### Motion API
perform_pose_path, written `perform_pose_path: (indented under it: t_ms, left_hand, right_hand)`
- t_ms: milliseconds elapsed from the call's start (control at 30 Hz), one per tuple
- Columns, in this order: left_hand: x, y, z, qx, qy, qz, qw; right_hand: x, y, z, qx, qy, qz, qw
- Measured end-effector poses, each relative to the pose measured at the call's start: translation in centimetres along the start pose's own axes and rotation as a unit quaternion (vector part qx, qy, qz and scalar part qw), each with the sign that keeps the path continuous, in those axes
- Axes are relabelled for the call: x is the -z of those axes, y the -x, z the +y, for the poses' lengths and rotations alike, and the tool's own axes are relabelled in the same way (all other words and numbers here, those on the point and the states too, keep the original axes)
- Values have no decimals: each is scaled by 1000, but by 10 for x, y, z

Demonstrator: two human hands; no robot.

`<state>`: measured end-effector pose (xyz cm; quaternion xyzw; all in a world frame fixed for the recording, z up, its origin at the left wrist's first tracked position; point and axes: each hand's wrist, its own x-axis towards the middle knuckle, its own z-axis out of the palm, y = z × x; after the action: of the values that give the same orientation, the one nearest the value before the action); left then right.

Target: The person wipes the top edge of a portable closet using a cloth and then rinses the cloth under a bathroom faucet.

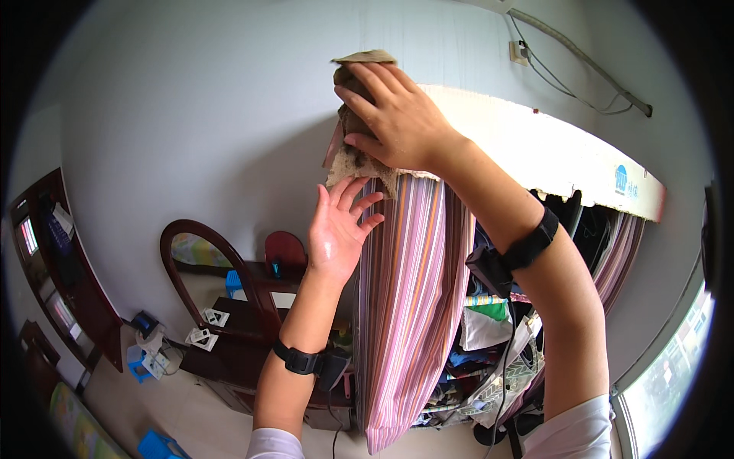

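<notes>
With my right hand (395, 115), I grip a dirty, stained beige cloth (358, 163) at the left end of a pale flat board (493, 120) on top of a fabric wardrobe. Part of the cloth sticks up above my fingers and part hangs below. Just under it, my left hand (338, 235) is raised, palm showing and fingers spread, with nothing in it. Its fingertips are close to the cloth's lower edge; whether they touch cannot be seen. Below hangs the wardrobe's striped curtain (410, 298), with its right part drawn aside.
Clothes (476, 350) fill the wardrobe shelves. To the left stands a dark dresser with an oval mirror (209, 269). A cable pipe (573, 54) and a socket (518, 53) are on the wall. A blue stool (160, 444) stands on the floor; a window (668, 373) is at right.
</notes>
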<state>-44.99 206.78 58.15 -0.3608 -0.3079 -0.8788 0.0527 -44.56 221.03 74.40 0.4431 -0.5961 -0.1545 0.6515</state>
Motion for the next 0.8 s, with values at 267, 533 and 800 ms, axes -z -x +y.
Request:
perform_pose_path:
  t_ms: [267,533,800]
  left_hand:
    - [4,-10,3,3,-71,21,997]
    - [6,-29,-10,-66,-130,100,984]
    - [-13,-28,-37,-80,-73,65,992]
  right_hand:
    - [-19,-10,17,-98,-6,16,995]
    - [-24,-38,17,-237,-23,-88,967]
    - [-22,-70,15,-261,-5,-242,934]
